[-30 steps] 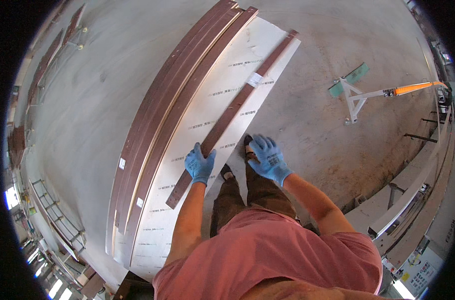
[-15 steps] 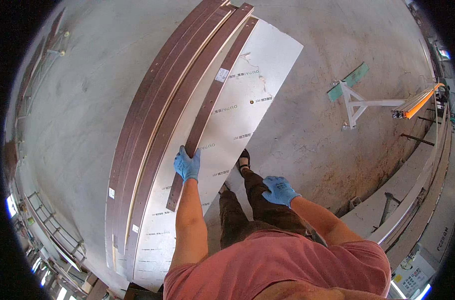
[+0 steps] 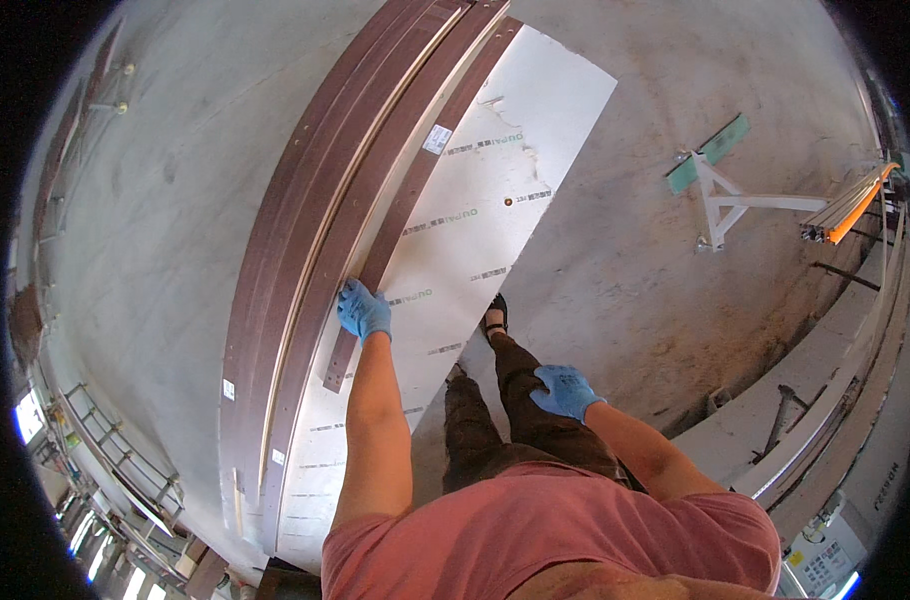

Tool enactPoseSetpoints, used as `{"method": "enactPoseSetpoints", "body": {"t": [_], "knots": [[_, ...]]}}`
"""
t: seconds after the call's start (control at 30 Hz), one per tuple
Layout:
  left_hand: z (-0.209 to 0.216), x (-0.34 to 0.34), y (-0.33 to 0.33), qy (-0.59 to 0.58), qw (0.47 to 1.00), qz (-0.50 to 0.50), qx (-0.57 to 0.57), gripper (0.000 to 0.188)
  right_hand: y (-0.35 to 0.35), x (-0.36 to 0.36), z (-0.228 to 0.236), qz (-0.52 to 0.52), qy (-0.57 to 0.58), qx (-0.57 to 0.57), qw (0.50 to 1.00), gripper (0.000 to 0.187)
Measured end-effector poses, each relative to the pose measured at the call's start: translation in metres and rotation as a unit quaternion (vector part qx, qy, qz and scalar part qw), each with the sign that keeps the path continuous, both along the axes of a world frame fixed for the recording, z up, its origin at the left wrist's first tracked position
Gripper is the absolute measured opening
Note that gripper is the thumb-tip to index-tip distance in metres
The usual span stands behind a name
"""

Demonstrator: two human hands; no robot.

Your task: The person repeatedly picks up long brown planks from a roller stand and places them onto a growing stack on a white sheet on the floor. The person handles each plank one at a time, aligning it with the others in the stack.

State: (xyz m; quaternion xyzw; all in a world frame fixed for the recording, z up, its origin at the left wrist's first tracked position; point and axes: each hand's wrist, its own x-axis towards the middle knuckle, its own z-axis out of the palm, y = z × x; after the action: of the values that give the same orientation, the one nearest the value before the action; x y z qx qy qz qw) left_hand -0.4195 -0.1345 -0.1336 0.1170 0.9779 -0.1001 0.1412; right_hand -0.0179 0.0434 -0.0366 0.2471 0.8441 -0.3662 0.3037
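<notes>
My left hand (image 3: 363, 309), in a blue glove, is closed round a narrow dark brown strip (image 3: 407, 208) near its lower end. A white label is stuck on the strip's upper part. The strip lies lengthwise along a white sheet-wrapped panel (image 3: 550, 105), close beside a wider brown board (image 3: 337, 240). Further left, more long brown boards (image 3: 278, 230) lie side by side, with pale edges showing between them. My right hand (image 3: 567, 392), also gloved in blue, rests with fingers laid out on my right thigh, holding nothing.
A white metal bracket (image 3: 720, 200) with a green bar stands on the concrete floor at the right. Beyond it are metal profiles with an orange edge (image 3: 855, 210) and a long rack of boards (image 3: 835, 400). A ladder-like frame (image 3: 115, 440) lies at the lower left.
My left hand has shifted left and slightly up, and the narrow strip now lies nearer the wider brown board. My right hand stays on my thigh.
</notes>
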Motion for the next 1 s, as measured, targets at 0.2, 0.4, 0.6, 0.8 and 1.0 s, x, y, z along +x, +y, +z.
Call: {"method": "enactPoseSetpoints", "body": {"t": [0.2, 0.4, 0.6, 0.8, 1.0], "knots": [[0.004, -0.012, 0.015, -0.144, 0.987, 0.067, -0.01, 0.053, 0.0, 0.006, 0.006, -0.023, -0.067, -0.031, 0.997, 0.06], [0.003, 0.011, -0.022, -0.056, 0.998, 0.002, -0.011, 0.071, -0.007, 0.041, 0.014, -0.083, -0.066, 0.003, 0.994, 0.06], [0.044, 0.086, -0.013, -0.109, 0.97, -0.187, 0.111, 0.078, -0.061, 0.142, 0.022, -0.235, -0.087, 0.034, 0.968, 0.066], [0.061, 0.156, -0.062, -0.259, 0.925, -0.259, 0.103, 0.075, -0.117, 0.223, 0.064, -0.363, -0.124, 0.01, 0.924, 0.067], [0.079, 0.162, -0.128, -0.313, 0.891, -0.328, 0.012, 0.075, -0.13, 0.277, 0.079, -0.448, -0.084, 0.036, 0.889, 0.052]]}}
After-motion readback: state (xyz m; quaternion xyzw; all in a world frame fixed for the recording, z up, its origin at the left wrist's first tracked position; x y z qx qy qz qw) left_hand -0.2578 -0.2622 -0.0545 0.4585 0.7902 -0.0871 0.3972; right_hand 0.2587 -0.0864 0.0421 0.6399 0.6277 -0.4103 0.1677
